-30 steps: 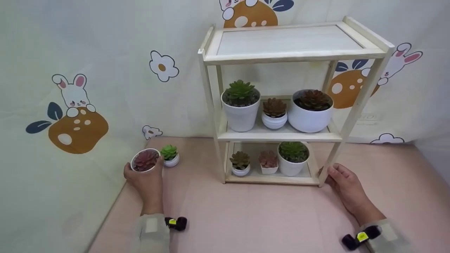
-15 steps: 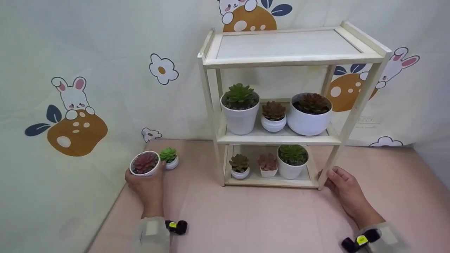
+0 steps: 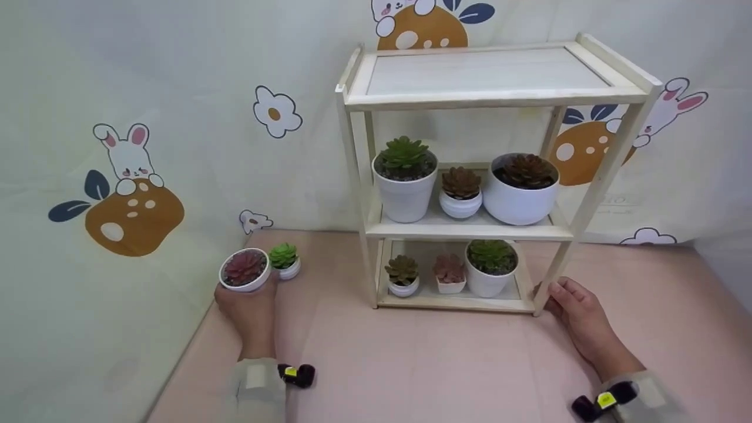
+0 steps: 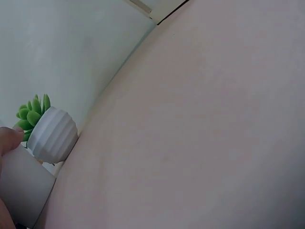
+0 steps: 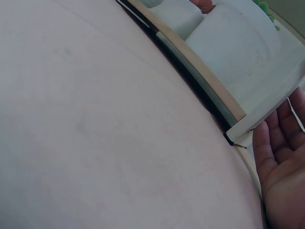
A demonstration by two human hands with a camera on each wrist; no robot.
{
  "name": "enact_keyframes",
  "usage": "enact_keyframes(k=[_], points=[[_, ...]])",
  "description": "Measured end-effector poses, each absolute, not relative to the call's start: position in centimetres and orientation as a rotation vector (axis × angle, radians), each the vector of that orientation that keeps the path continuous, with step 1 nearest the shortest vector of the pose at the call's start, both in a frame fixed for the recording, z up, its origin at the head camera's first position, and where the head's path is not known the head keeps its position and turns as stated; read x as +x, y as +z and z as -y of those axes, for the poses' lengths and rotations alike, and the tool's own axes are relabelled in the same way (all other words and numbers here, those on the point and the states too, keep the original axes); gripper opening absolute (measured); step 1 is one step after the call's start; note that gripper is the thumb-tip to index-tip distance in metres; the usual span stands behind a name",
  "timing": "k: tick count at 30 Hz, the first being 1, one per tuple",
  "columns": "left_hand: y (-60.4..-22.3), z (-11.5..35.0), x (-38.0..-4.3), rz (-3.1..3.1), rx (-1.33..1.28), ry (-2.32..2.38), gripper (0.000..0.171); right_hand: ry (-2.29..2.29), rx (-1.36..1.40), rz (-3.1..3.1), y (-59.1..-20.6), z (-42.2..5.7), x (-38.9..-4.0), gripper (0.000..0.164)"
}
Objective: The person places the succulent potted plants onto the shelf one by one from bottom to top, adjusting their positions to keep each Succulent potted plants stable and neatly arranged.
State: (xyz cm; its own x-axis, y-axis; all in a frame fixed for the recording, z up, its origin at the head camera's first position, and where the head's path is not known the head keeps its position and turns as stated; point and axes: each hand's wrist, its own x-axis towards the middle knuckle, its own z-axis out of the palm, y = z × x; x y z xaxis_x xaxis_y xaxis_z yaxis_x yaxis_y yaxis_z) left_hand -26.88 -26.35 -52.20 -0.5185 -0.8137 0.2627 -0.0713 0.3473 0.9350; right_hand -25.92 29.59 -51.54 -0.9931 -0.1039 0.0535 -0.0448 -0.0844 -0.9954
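In the head view my left hand (image 3: 249, 308) holds a white pot with a dark red succulent (image 3: 245, 269), at the far left of the table. Its thumb lies along the pot's side; the other fingers are mostly hidden. In the left wrist view the pot (image 4: 24, 188) stands close beside a ribbed white pot with a bright green succulent (image 4: 51, 136). My right hand (image 3: 581, 317) grips the front right leg of a pale wooden shelf (image 3: 470, 230), near its foot. In the right wrist view some fingers (image 5: 281, 124) reach behind that leg.
Three potted succulents stand on the middle tier, including a wide white pot (image 3: 520, 200). The bottom tier bears three more, one in a small square pot (image 3: 450, 286). A patterned wall cloth (image 3: 194, 147) closes off the back and left. Pink cloth (image 3: 411, 364) covers the table.
My left hand has slipped slightly lower on the pot, its thumb now below the rim. My right hand stays at the shelf leg. The head view shifts a little.
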Motion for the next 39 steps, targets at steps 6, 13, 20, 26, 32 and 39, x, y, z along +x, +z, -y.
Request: enact_keyframes(k=[6,13,20,26,32,39], points=[[-52.2,26.3,-26.9,1.826,0.770,-1.287,0.095,-2.285,-0.158,-2.100,-51.5,-29.6,-26.0,0.040],[-51.8,26.1,-26.8,1.803,0.802,-1.363,0.100,-2.312,-0.168,-2.078,-51.6,-29.5,-25.9,0.036],[-51.2,26.1,-26.6,1.780,0.746,-1.323,0.090,-2.333,-0.193,-2.052,-51.5,-29.5,-25.9,0.034],[-50.5,25.8,-26.3,1.801,0.789,-1.288,0.096,-2.322,-0.203,-2.043,-51.5,-29.6,-25.8,0.035],[-49.6,25.4,-26.0,1.815,0.821,-1.271,0.100,-2.312,-0.190,-2.057,-51.5,-29.5,-25.7,0.039],[-49.0,24.8,-25.8,1.805,0.807,-1.248,0.102,-2.334,-0.212,-2.043,-51.5,-29.5,-25.8,0.034]])
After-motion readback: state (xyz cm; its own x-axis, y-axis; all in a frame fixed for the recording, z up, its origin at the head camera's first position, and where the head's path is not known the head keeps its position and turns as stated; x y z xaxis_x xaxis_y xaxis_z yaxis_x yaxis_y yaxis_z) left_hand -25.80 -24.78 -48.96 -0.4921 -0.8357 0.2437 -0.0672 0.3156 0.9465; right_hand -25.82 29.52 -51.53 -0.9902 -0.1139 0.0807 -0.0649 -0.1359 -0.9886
